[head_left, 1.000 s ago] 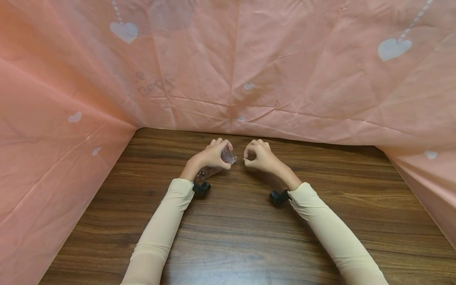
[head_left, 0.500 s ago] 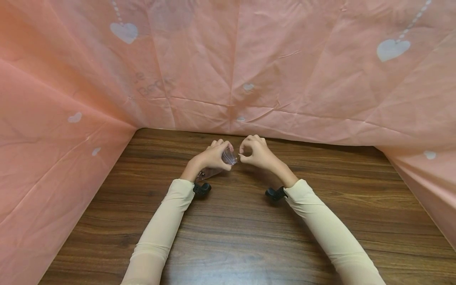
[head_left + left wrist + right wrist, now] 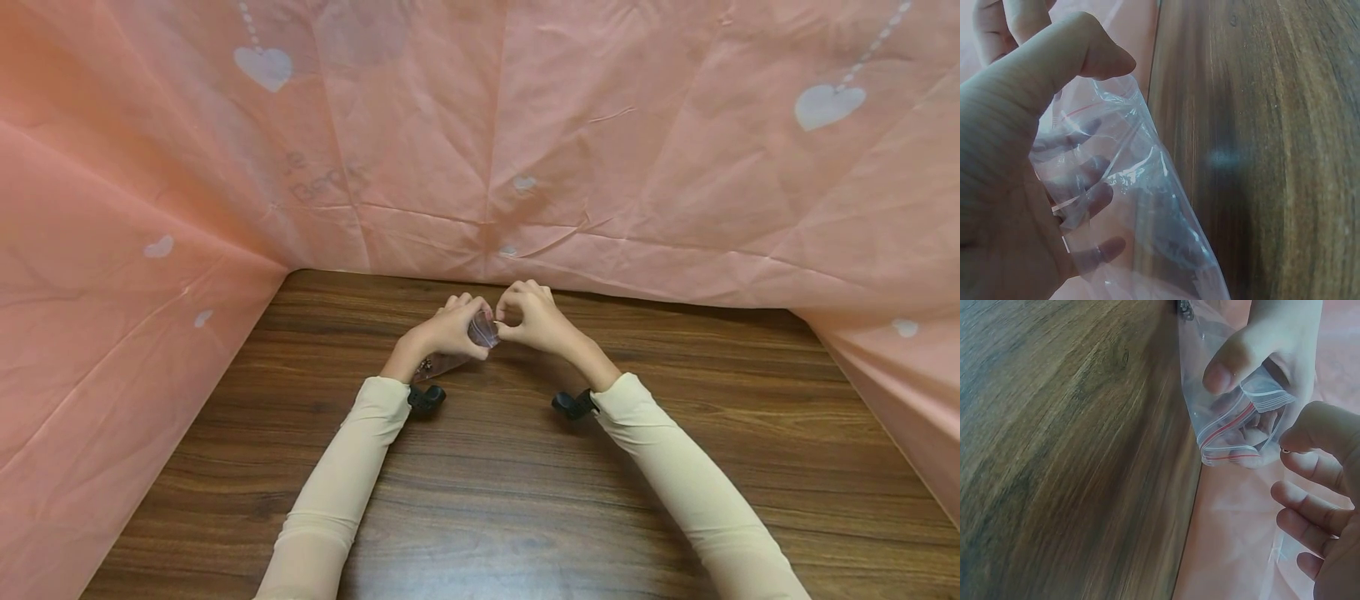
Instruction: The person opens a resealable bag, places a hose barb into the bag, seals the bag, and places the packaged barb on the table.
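Note:
A clear zip-lock bag (image 3: 1222, 434) with a red line along its seal is held by my left hand (image 3: 448, 327), thumb on one side and fingers on the other. Its mouth gapes toward my right hand (image 3: 536, 318). Small dark metallic pieces (image 3: 424, 367) lie at the bag's bottom end. In the right wrist view, my right thumb and forefinger pinch a tiny shiny metal piece (image 3: 1285, 450), right at the bag's mouth; most of it is hidden by the fingertips. The left wrist view shows the left fingers through the bag's clear plastic (image 3: 1147, 181).
Both hands are over a brown wood-grain table (image 3: 480, 483), near its far edge. A pink cloth (image 3: 645, 167) with white hearts hangs behind and at the sides. Each wrist wears a black camera mount, the left mount (image 3: 426, 400) and the right mount (image 3: 574, 405).
My right hand has moved left, carrying the tiny metal piece up to the bag's mouth. The left hand and the bag have stayed nearly still.

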`<state>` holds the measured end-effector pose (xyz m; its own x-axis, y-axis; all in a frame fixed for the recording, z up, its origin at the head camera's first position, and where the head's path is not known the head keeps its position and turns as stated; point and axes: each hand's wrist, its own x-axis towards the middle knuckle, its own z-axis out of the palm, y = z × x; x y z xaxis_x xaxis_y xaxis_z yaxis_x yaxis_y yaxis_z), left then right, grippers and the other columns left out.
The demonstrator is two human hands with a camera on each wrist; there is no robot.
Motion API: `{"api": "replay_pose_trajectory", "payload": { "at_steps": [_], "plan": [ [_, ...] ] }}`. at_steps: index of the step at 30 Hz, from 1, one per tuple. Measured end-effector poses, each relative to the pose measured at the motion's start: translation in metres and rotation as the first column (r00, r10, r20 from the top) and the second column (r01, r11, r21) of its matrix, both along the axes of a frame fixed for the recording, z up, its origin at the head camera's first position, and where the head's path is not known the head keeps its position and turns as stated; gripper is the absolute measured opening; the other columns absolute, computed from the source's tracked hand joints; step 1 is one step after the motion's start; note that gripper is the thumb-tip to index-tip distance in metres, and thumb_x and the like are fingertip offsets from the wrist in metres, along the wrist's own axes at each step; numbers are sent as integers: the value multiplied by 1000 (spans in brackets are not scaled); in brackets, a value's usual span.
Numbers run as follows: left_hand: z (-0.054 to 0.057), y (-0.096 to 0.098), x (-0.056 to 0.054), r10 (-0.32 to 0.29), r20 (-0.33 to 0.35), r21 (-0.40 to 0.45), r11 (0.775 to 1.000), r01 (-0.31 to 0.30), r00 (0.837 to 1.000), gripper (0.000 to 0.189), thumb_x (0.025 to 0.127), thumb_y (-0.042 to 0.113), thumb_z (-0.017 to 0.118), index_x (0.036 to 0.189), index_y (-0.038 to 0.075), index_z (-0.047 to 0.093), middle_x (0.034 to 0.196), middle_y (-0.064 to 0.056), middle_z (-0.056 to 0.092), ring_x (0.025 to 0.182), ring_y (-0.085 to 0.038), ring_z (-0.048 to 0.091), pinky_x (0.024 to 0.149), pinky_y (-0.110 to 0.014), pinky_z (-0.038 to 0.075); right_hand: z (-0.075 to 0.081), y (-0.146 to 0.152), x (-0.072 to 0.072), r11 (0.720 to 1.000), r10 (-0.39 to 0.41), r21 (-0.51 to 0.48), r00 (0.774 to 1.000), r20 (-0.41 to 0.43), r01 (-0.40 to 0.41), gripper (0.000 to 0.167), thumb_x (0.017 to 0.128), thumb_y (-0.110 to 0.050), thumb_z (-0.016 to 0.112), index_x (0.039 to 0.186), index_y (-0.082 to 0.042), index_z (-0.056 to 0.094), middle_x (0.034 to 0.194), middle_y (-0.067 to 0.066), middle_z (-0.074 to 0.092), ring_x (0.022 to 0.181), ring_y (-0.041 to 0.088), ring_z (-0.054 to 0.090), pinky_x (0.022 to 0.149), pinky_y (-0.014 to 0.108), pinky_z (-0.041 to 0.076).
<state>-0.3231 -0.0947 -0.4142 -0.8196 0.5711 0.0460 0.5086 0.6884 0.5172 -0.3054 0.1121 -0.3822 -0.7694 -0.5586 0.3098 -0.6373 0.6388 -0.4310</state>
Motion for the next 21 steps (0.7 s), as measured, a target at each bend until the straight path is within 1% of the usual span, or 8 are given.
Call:
{"api": "replay_pose_trajectory", "payload": {
  "at_steps": [10, 15, 21],
  "plan": [
    [0, 0, -1, -5, 12, -3, 1000, 5, 1000, 61, 74, 28, 81, 126, 15, 53, 120, -11, 51, 112, -30, 44, 95, -48, 42, 2, -4, 0, 1000, 7, 12, 1000, -11, -6, 9, 80, -11, 75, 87, -9, 69, 104, 12, 65, 102, 30, 50, 95, 50, 32],
    [0, 0, -1, -8, 15, -8, 1000, 8, 1000, 61, 75, 28, 81, 128, 15, 53, 121, -11, 51, 112, -29, 43, 96, -48, 42, 2, -6, 0, 1000, 7, 22, 1000, -11, -7, 11, 81, -13, 76, 89, -9, 70, 108, 12, 66, 104, 30, 51, 96, 50, 32],
    [2, 0, 1, -14, 28, -5, 1000, 14, 1000, 61, 76, 27, 80, 129, 15, 52, 120, -11, 50, 110, -28, 42, 94, -45, 41, 1, -8, -1, 1000, 8, 26, 1000, -13, -7, 11, 82, -14, 78, 89, -9, 71, 109, 12, 66, 103, 30, 51, 97, 50, 33]
  ]
}}
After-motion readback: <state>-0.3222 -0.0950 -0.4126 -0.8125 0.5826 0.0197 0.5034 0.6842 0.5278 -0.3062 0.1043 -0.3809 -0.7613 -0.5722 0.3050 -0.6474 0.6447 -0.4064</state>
